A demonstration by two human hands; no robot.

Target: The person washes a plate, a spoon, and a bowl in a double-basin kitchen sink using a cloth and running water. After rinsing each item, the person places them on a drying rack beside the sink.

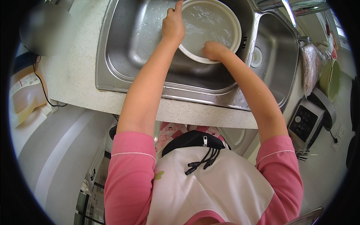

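A white round basin sits in the larger bowl of a stainless steel double sink, its far edge cut off by the picture's top. Rippling, slightly cloudy water fills much of it. My left hand grips the basin's left rim, fingers partly hidden by the hand itself. At the near rim, my right hand reaches over into the basin. Its fingertips are lost in the water, so whether they hold anything is hidden.
The smaller sink bowl with a drain lies at right, beneath a chrome faucet. A plastic bag, green basin and black-panelled appliance stand beyond it. At far left is a jug of yellowish liquid. Cable ends hang at my waist.
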